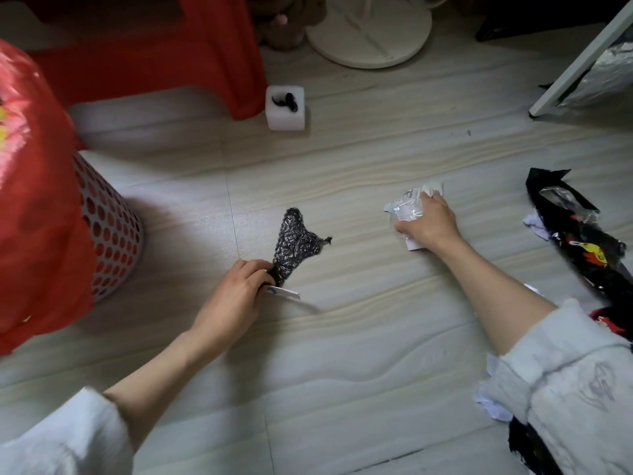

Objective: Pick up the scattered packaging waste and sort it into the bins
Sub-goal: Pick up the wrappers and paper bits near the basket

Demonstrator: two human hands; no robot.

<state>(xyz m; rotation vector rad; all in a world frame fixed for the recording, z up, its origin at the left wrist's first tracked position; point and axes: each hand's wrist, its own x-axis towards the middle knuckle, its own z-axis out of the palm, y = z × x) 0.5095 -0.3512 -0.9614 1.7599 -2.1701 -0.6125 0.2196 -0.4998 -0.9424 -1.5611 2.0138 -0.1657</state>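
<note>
L hand closed on narrow end of black bubble wrap, w/ a white paper slip pinched under it; wrap fans out over mid floor. R hand fingers curled down onto crumpled clear plastic wrapper, pressing it to floor. Perforated bin w/ red liner at floor's left edge. Black printed packaging + white scraps near right edge. White foam block toward far edge.
</note>
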